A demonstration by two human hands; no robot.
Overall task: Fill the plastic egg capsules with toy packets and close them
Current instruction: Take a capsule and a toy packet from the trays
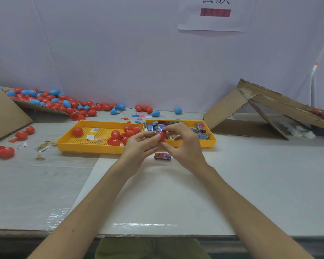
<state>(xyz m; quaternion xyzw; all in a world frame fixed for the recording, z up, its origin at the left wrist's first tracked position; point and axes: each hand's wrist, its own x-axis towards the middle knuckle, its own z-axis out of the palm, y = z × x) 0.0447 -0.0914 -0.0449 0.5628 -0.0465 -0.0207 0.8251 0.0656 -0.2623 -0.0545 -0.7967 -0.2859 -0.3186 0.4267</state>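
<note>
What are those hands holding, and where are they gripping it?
The left hand grips the red capsule half by its side; the right hand pinches the blue packet by its top.

Red capsule (162, 137), blue-printed packet (158, 129), yellow grid-dotted tray (86, 148) — red and sky-blue eggs (50, 104), brown cardboard (228, 107)

A pale lavender wall (120, 53) fills the upper half of the frame, evenly lit, with a white paper sign (215, 17) at top centre. Below it runs a grey-white desk (260, 184), a white sheet (157, 199) taped across its middle. Opened cardboard (230, 111) leans at right.
</note>
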